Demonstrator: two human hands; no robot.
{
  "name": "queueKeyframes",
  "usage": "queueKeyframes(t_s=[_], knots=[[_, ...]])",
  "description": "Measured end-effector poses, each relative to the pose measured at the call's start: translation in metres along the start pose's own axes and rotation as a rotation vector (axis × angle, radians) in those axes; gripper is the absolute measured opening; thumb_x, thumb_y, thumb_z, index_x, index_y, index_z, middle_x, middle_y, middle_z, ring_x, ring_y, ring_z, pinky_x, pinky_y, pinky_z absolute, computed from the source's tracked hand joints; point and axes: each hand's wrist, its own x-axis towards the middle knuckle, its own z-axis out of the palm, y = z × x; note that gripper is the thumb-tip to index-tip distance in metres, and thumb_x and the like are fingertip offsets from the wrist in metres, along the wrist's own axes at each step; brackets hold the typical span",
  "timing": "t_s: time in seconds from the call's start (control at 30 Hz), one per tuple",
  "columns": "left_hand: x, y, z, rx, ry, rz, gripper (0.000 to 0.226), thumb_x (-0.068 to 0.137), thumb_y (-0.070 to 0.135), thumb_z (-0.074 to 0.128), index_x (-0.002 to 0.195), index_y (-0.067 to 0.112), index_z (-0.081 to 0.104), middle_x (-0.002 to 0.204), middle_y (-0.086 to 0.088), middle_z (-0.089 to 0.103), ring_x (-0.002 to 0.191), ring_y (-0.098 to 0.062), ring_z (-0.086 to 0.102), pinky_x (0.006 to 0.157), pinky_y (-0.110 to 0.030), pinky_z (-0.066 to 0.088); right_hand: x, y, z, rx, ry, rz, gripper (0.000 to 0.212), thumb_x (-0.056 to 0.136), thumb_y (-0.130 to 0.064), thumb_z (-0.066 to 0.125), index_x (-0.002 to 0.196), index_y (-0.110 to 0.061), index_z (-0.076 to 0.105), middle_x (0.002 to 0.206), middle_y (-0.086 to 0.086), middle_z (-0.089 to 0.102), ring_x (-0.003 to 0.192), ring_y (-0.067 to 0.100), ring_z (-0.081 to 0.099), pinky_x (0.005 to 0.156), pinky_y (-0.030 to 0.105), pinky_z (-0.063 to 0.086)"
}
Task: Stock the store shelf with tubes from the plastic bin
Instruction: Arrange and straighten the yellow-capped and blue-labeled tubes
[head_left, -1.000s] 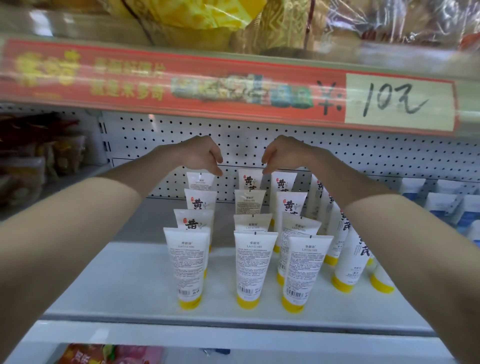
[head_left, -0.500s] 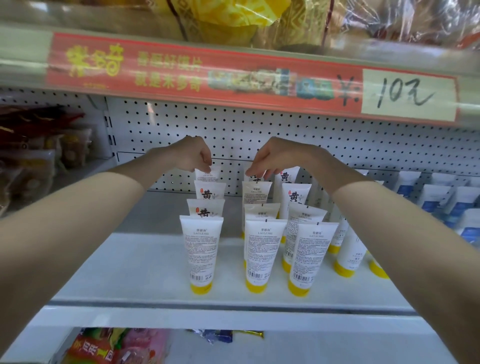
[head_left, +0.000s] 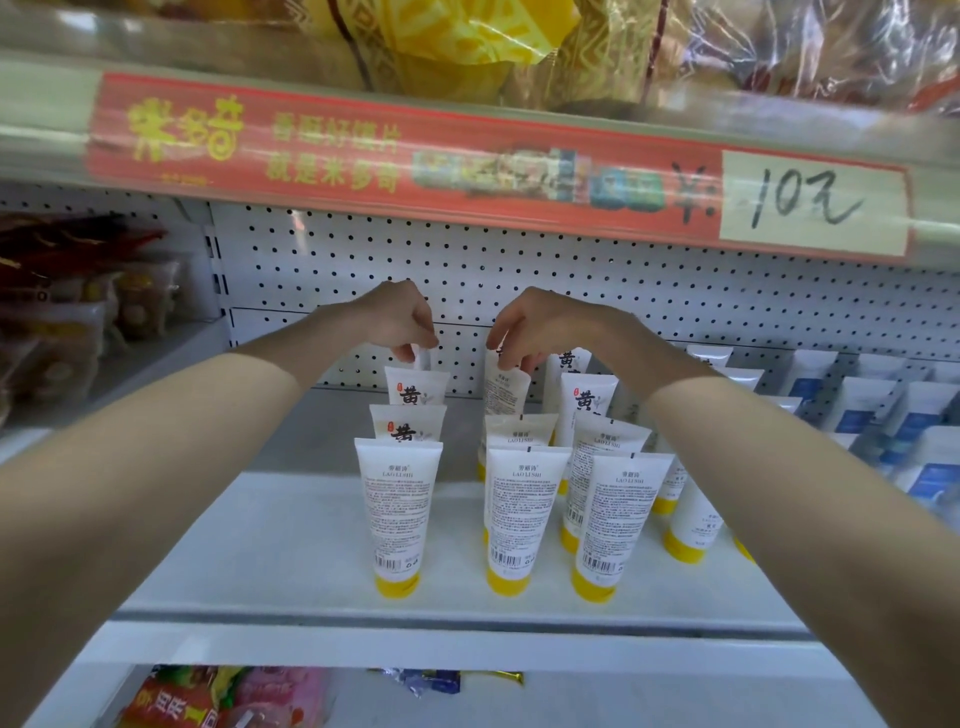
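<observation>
The fingers (head_left: 411, 347) of the left hand (head_left: 400, 322) are curled down and pinch the flat crimped top of a white plastic tube (head_left: 425, 359), the rearmost in the left row. The fingers (head_left: 511, 354) of the right hand (head_left: 535, 325) pinch the top edge of another white tube (head_left: 506, 385), the rearmost in the middle row, its printed back facing the camera. The lower ends of both held tubes are hidden by the tubes in front, so I cannot tell whether they touch the shelf.

In front of the hands, white tubes with yellow caps (head_left: 522, 519) stand cap-down in three close rows that run towards the front edge of the white metal shelf (head_left: 260, 545). More of them stand just to the right, partly behind the right forearm. Both bare forearms reach in from the lower corners.

Behind the rows is a white perforated back panel (head_left: 597, 280). Further right stand white tubes with blue labels (head_left: 914, 415). To the left lie blurred snack packets (head_left: 62, 312). Overhead runs a red price strip (head_left: 467, 156) with a pale handwritten tag (head_left: 810, 205), and above it are yellow and clear bags (head_left: 441, 41). Coloured packets (head_left: 223, 696) show below the shelf.
</observation>
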Motion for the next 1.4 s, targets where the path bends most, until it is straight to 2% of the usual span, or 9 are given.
queueKeyframes(t_s=[0.17, 0.3, 0.37, 0.5, 0.67, 0.8, 0.97, 1.07, 1.4], knots=[[0.001, 0.003, -0.002, -0.088, -0.041, -0.065, 0.034, 0.079, 0.035, 0.071, 0.088, 0.003, 0.070, 0.077, -0.006, 0.074, 0.074, -0.010, 0.071, 0.081, -0.027, 0.048, 0.003, 0.003, 0.000, 0.050, -0.036, 0.005, 0.018, 0.079, -0.009, 0.069, 0.097, -0.011, 0.068, 0.095, 0.007, 0.072, 0.076, 0.016, 0.072, 0.075, 0.022, 0.056], [-0.002, 0.004, -0.008, -0.145, -0.104, -0.071, 0.035, 0.075, 0.031, 0.076, 0.089, 0.000, 0.072, 0.088, -0.005, 0.074, 0.083, -0.011, 0.071, 0.091, -0.023, 0.045, 0.001, 0.003, -0.001, 0.056, -0.039, 0.051, 0.021, 0.085, -0.010, 0.062, 0.102, 0.002, 0.066, 0.091, 0.012, 0.074, 0.072, 0.006, 0.071, 0.068, 0.015, 0.053], [-0.003, 0.002, -0.009, -0.090, -0.096, -0.038, 0.032, 0.076, 0.025, 0.076, 0.093, 0.000, 0.071, 0.094, -0.005, 0.073, 0.082, -0.010, 0.069, 0.081, -0.019, 0.047, 0.001, 0.004, -0.003, 0.058, -0.042, 0.070, 0.024, 0.085, -0.006, 0.058, 0.106, 0.004, 0.064, 0.091, 0.009, 0.074, 0.079, 0.004, 0.071, 0.073, 0.016, 0.054], [0.002, -0.003, -0.006, 0.058, -0.034, -0.004, 0.027, 0.075, 0.022, 0.077, 0.097, 0.006, 0.071, 0.093, -0.004, 0.070, 0.072, -0.010, 0.065, 0.078, -0.035, 0.053, 0.002, 0.007, -0.004, -0.046, -0.045, 0.063, 0.020, 0.075, -0.011, 0.073, 0.095, -0.005, 0.070, 0.103, 0.004, 0.072, 0.095, 0.010, 0.067, 0.091, 0.027, 0.052], [0.005, -0.007, -0.002, 0.115, -0.005, 0.035, 0.021, 0.075, 0.028, 0.077, 0.086, 0.011, 0.071, 0.076, 0.006, 0.062, 0.083, -0.018, 0.058, 0.074, -0.028, 0.042, 0.003, 0.011, 0.002, -0.102, -0.019, 0.044, 0.020, 0.073, -0.028, 0.078, 0.086, -0.013, 0.070, 0.089, -0.002, 0.071, 0.076, 0.007, 0.066, 0.068, 0.020, 0.048], [0.005, -0.008, -0.002, 0.133, -0.032, 0.036, 0.021, 0.075, 0.029, 0.077, 0.087, 0.013, 0.071, 0.082, 0.002, 0.065, 0.087, -0.020, 0.059, 0.075, -0.030, 0.045, 0.004, 0.010, 0.004, -0.140, -0.024, 0.038, 0.031, 0.069, -0.029, 0.080, 0.095, -0.015, 0.071, 0.107, 0.007, 0.070, 0.094, 0.018, 0.066, 0.082, 0.028, 0.051], [0.007, -0.012, 0.000, 0.164, -0.041, 0.043, 0.016, 0.073, 0.019, 0.079, 0.086, 0.013, 0.071, 0.096, -0.007, 0.070, 0.098, -0.025, 0.062, 0.088, -0.039, 0.049, 0.001, 0.007, 0.006, -0.152, -0.045, 0.024, 0.022, 0.072, -0.021, 0.078, 0.093, -0.019, 0.072, 0.087, -0.002, 0.070, 0.071, 0.003, 0.060, 0.059, 0.016, 0.040], [0.008, -0.010, 0.001, 0.153, -0.017, 0.060, 0.017, 0.073, 0.016, 0.079, 0.088, 0.010, 0.073, 0.095, -0.008, 0.071, 0.097, -0.026, 0.063, 0.085, -0.036, 0.049, 0.000, 0.009, 0.006, -0.149, -0.019, 0.035, 0.023, 0.071, -0.020, 0.079, 0.093, -0.016, 0.072, 0.074, -0.007, 0.067, 0.065, 0.000, 0.060, 0.057, 0.015, 0.040], [0.016, -0.010, 0.005, 0.120, 0.011, 0.073, 0.029, 0.074, 0.015, 0.078, 0.098, 0.001, 0.071, 0.097, -0.012, 0.068, 0.088, -0.023, 0.058, 0.080, -0.034, 0.047, 0.005, 0.018, 0.005, -0.159, 0.036, 0.056, 0.026, 0.071, -0.021, 0.080, 0.093, -0.016, 0.068, 0.066, -0.007, 0.061, 0.050, -0.002, 0.051, 0.050, 0.016, 0.034]])
